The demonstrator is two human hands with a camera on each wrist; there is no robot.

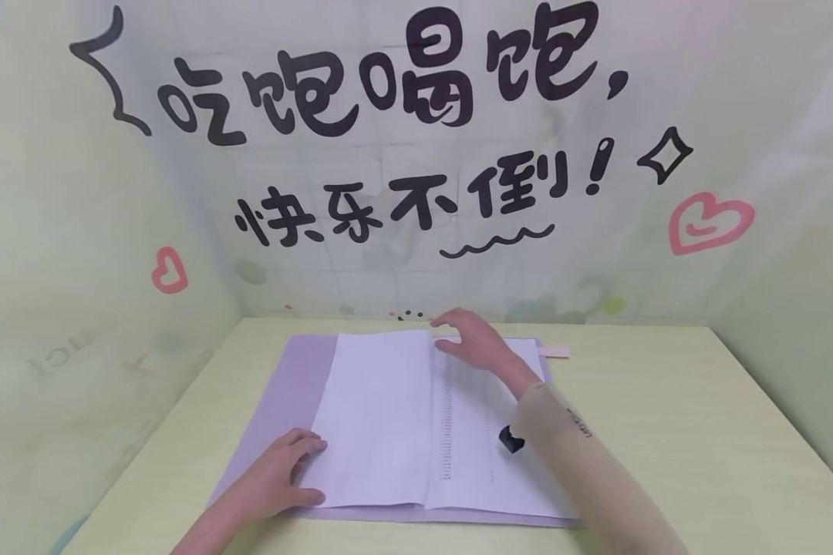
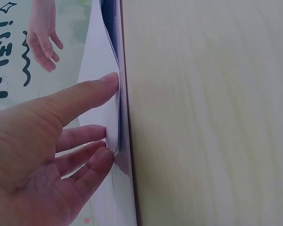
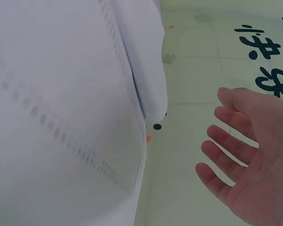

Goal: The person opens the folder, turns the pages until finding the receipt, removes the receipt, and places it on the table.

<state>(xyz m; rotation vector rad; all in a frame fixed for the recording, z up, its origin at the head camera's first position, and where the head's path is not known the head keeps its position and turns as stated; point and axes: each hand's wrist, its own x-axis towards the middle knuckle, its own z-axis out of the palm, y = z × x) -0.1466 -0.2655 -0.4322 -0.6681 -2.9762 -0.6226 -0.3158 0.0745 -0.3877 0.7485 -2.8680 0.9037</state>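
A folder with a purple cover lies open on the table, with white printed sheets spread across it. At the lower left corner of the left sheet is my left hand. In the left wrist view this hand has thumb and fingertips spread along the edges of the white paper, touching it. Over the top of the folder, near the middle fold, my right hand hovers with loosely bent fingers. The right wrist view shows that hand apart from the printed page, holding nothing.
A pink tab sticks out at the folder's upper right. A small black object shows beside the beige right sleeve. Pale wood table surrounds the folder. A printed backdrop stands behind it.
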